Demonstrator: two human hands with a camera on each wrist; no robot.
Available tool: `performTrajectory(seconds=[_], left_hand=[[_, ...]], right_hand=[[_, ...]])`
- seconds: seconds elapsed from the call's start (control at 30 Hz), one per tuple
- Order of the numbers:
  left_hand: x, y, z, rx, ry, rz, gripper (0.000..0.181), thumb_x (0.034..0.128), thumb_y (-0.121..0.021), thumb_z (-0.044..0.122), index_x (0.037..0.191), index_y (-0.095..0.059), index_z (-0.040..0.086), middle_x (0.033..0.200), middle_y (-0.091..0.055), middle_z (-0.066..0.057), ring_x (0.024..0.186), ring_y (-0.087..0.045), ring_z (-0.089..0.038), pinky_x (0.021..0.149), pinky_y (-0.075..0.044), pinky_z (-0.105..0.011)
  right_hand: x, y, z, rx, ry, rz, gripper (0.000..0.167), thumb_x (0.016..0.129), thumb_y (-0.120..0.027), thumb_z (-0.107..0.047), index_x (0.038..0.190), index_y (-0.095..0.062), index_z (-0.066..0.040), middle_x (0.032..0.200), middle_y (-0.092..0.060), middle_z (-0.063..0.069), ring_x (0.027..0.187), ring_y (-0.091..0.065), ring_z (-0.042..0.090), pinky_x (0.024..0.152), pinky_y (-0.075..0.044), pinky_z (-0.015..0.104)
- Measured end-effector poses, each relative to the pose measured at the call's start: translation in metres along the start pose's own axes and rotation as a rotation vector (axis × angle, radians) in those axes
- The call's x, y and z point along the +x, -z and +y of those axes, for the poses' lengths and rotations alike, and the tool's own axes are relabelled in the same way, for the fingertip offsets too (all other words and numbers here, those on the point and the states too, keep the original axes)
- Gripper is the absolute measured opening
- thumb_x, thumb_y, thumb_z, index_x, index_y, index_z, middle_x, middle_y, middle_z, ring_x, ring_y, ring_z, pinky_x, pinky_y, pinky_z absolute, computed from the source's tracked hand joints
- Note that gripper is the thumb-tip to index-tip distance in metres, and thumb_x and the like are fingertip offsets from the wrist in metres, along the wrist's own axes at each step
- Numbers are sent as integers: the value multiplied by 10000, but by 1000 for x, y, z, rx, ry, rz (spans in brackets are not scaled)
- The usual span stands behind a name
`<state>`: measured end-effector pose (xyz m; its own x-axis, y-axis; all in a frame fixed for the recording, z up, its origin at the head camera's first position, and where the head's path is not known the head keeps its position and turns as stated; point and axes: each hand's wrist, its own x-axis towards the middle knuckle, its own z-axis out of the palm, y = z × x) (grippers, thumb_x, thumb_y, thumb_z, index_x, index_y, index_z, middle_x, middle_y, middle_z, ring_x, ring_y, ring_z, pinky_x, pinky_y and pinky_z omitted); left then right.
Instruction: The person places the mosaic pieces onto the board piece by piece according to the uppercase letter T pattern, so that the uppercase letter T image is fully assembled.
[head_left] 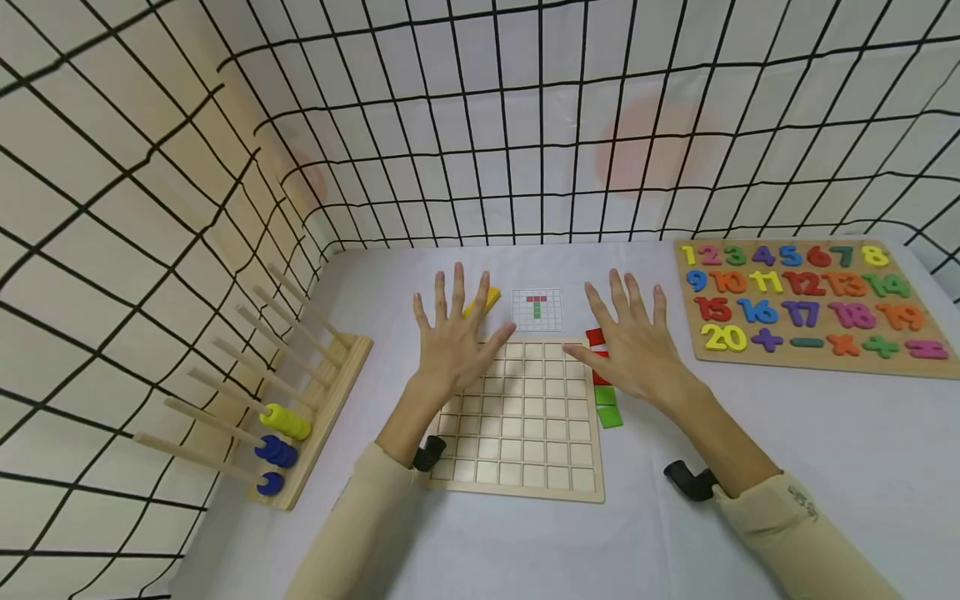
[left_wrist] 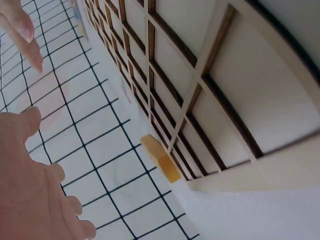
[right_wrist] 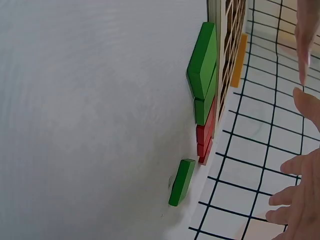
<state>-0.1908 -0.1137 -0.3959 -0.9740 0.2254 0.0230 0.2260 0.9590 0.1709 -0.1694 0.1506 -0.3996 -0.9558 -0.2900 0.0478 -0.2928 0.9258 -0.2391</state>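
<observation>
Hands [head_left: 450, 346] spread, released, near grid board [head_left: 533, 428] | number board [head_left: 786, 332]: coloured numerals [head_left: 792, 313] | rack [head_left: 348, 367]: beads [head_left: 288, 422]

A square, pale wooden grid board [head_left: 533, 428] lies flat, divided into shallow square compartments. Red square tiles [head_left: 596, 337] and green square tiles [head_left: 611, 416] line its right edge; another green tile [right_wrist: 182, 182] lies apart. A yellow oblong block [head_left: 491, 297] lies near its far left corner. Beyond the far edge lies a white gridded card [head_left: 537, 310] bearing a red-and-green T.
</observation>
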Motion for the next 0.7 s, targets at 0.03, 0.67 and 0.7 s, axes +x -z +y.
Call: performTrajectory(seconds=[0.03, 0.67, 0.7], left_hand=[[-1, 1, -2, -11, -1, -3, 840, 1029, -319, 695, 1662, 89, 325, 1709, 289, -55, 1588, 256, -353, 1234, 145, -702], [-35, 19, -75, -264, -84, -223, 1212, 865, -735, 619, 1659, 124, 301, 1663, 358, -97, 1563, 303, -356, 1233, 123, -715], [-36, 19, -78, -276, -86, -244, 1250, 847, -771, 601, 1658, 130, 296, 1661, 359, -110, 1562, 300, -370, 1229, 116, -724]], right_hand=[[0, 0, 0, 3, -2, -5, 963, 974, -542, -613, 1663, -146, -69, 1721, 11, 285, 1591, 21, 508, 1236, 81, 734], [2, 0, 16, 46, -9, -58, 952, 992, -546, -572, 1656, -129, -32, 1709, 29, 309, 1582, 25, 522, 1222, 93, 749], [2, 1, 17, 53, -7, -63, 943, 994, -557, -552, 1655, -132, -29, 1710, 27, 309, 1582, 23, 522, 1222, 92, 748]])
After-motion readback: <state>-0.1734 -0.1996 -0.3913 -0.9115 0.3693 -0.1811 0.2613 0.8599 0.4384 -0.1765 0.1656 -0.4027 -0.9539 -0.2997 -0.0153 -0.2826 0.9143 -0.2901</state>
